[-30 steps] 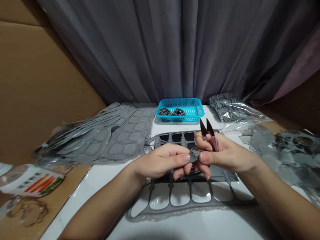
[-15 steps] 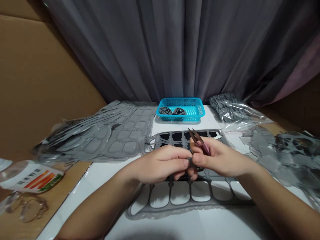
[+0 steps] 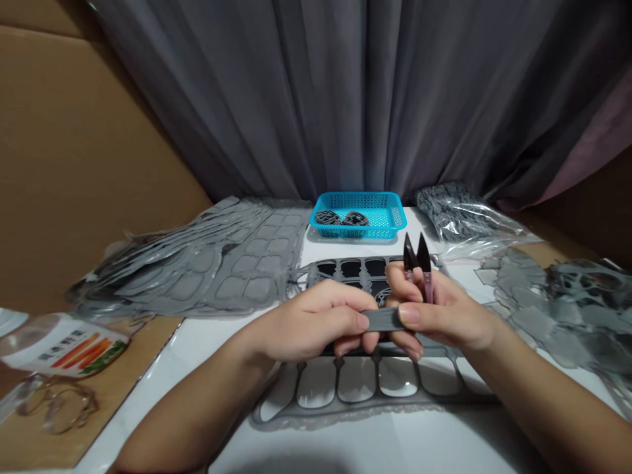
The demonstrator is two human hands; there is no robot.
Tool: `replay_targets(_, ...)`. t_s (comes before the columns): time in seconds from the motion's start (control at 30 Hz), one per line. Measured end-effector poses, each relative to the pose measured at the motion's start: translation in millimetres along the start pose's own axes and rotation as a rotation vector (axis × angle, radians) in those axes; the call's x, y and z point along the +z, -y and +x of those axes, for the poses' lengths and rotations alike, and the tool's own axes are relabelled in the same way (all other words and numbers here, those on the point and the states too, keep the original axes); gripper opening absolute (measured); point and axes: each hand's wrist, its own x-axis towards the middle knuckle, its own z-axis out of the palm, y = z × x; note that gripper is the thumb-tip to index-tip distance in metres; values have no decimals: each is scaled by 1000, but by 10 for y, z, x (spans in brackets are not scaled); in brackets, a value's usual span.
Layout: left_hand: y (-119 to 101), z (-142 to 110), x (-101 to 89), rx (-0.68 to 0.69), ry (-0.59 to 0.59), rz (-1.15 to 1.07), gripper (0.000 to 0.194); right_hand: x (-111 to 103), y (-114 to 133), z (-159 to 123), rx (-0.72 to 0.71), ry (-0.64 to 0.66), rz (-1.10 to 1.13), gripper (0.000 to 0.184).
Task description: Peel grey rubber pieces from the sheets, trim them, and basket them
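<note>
The left hand [image 3: 311,319] is partly curled, its thumb and fingers pinching one end of a small grey strip [image 3: 382,320]. The right hand [image 3: 447,309] pinches the other end under its thumb and also keeps a pair of thread snips [image 3: 427,283] among its curled fingers, the two dark blades pointing up and apart. The strip lies level between the hands, above a grey cut-out sheet [image 3: 360,399] at the middle of the scene.

The sheet rests on a glossy white tabletop [image 3: 355,444]; dark material shows through its far openings, white through the near ones. At the far middle stands one blue perforated basket [image 3: 358,234] with two grey looped pieces [image 3: 342,218] inside, towards its left. One clear plastic bag [image 3: 454,217] of dark, patterned contents lies to the far right. On the left is one broad heap of grey sheets [image 3: 197,266], too overlapped to count; on the right, grey flat scraps [image 3: 557,322] are spread, also uncountable.

At the near left, one jar [image 3: 74,345] with a carrot picture lies tilted beside one pair of eyeglasses [image 3: 64,408] on a brown surface [image 3: 111,395]. Brown cardboard [image 3: 89,158] walls the left, and a grey curtain [image 3: 336,99] hangs across the far side.
</note>
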Motion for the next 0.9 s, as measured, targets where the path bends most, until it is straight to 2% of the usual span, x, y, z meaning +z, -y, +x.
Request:
replay_targets(0.17,19,-23,78,86,-60,49,30,27,-9,-15,-32,20,-16,29)
replay_targets(0.23,29,-14,93,153,-80,98,33,42,24,-31,-18,-5,-96,31)
replay_targets(0.33,42,-1,77,201,-100,159,35,39,129,-82,-22,-90,-421,39)
replay_targets(0.47,45,-4,38,141,-113,270,34,30,293,-171,-122,-283,-1049,61)
replay_targets(0.57,38,-9,43,126,-117,291,33,89,338,-203,-231,-435,-1627,52)
replay_targets(0.63,30,-11,59,127,-138,292,31,153,331,-200,-289,-493,-1889,44)
replay_targets(0.73,11,-21,83,118,-185,284,28,229,307,-176,-333,-516,-2078,41)
replay_targets(0.9,-21,-54,102,76,-214,265,24,223,276,-154,-419,-554,-2211,41)
